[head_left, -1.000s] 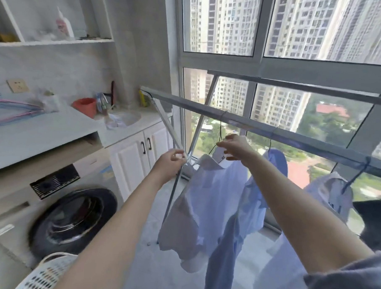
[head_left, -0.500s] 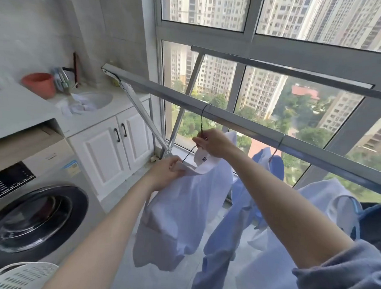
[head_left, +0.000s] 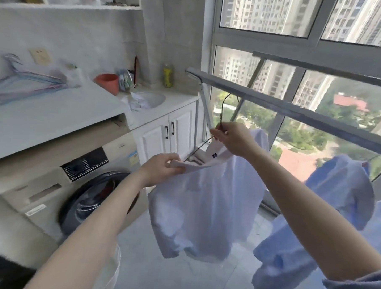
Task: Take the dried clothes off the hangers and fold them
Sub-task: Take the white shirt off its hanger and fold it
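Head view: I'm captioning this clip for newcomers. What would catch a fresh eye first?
The white shirt hanging mid-frame, its collar pinched by the left hand while the right hand grips the black wire hanger just above. Behind runs the grey drying rail across the tall window, a blue shirt hanging at right; the washing machine sits lower left.

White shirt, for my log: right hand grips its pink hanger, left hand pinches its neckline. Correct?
No: the head view shows a black hanger, not pink. The right hand grips it; the left hand pinches the white shirt at its neckline.
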